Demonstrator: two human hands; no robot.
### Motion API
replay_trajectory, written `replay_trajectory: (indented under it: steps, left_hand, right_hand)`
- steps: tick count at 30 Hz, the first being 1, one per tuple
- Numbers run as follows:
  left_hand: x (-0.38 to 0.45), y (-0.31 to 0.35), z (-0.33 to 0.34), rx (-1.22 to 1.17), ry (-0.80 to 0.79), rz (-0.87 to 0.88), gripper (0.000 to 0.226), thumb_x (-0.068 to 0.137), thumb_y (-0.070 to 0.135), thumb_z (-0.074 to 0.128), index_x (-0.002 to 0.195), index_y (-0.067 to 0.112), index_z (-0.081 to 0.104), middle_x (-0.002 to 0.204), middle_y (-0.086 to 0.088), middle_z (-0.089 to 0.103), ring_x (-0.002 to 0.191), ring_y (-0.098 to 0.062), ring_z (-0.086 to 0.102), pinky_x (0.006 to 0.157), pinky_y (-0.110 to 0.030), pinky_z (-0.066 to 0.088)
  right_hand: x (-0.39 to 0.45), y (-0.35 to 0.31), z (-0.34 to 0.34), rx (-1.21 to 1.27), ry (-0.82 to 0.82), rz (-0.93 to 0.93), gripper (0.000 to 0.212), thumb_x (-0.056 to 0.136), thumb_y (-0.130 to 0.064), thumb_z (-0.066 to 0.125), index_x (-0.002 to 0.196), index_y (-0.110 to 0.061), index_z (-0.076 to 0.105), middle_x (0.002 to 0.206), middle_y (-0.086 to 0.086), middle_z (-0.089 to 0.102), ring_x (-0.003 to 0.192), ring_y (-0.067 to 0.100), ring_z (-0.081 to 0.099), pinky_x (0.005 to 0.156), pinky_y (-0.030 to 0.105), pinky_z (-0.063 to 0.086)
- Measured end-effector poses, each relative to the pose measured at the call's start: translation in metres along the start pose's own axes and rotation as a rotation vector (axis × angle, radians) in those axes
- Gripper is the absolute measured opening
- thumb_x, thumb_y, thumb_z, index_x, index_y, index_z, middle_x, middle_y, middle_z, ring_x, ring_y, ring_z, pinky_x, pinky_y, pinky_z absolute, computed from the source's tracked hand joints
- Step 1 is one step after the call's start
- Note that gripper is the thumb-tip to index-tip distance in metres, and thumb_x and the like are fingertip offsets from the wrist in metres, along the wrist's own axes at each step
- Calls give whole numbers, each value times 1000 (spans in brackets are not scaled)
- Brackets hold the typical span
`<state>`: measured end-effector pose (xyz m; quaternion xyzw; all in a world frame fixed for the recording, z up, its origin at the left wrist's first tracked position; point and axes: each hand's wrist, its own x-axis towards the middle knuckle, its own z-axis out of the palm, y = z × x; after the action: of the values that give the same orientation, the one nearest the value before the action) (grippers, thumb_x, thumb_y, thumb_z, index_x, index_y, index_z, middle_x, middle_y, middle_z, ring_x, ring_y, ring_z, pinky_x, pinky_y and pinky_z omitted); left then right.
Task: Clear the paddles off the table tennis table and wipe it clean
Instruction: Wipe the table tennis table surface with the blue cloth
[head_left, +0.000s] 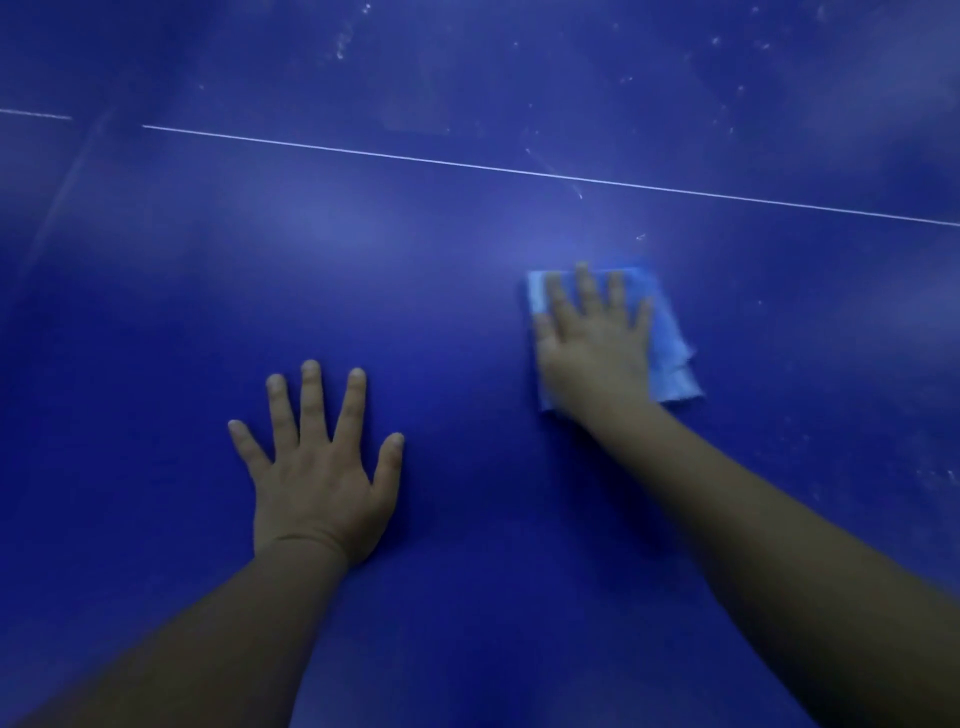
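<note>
The blue table tennis table (182, 291) fills the whole view, its surface running past every edge of the picture. A thin white line (467, 165) crosses it from the upper left down toward the right edge, with a short separate piece of line at the far left. Beyond that line, in the upper right, pale specks and smears (719, 44) dot the surface, and a few more lie near the right edge lower down.

Two bare forearms reach in from the bottom of the frame. The left hand (319, 478) lies flat on the bare table, palm down, fingers straight and spread wide, holding nothing. The right hand (592, 345) is farther out and to the right, also palm down with straight fingers, pressing flat on a light blue cloth (670, 358) that lies folded on the table just short of the white line. The cloth shows beyond the fingertips and along the hand's right side (its lower right corner sticks out loosely), and the hand and cloth are slightly blurred. No paddles are in view
</note>
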<state>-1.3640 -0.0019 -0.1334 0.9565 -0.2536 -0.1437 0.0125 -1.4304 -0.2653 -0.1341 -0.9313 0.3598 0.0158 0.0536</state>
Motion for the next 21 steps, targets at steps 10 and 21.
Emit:
replay_trajectory:
  steps: [10, 21]
  left_hand:
    - [2, -1, 6, -1, 43, 24, 74, 92, 70, 7, 156, 34, -4, 168, -6, -3, 152, -32, -13, 115, -69, -3]
    - [1, -2, 6, 7, 38, 24, 75, 92, 70, 6, 157, 34, -3, 167, -7, -4, 152, -32, -15, 115, -69, -4]
  right_hand:
    - [104, 26, -8, -110, 28, 75, 58, 101, -33, 21, 158, -23, 18, 165, 10, 13, 148, 45, 13, 113, 71, 12]
    - [89, -3, -10, -67, -104, -134, 55, 105, -44, 19, 158, -32, 9, 167, -2, 2, 153, 32, -2, 119, 60, 0]
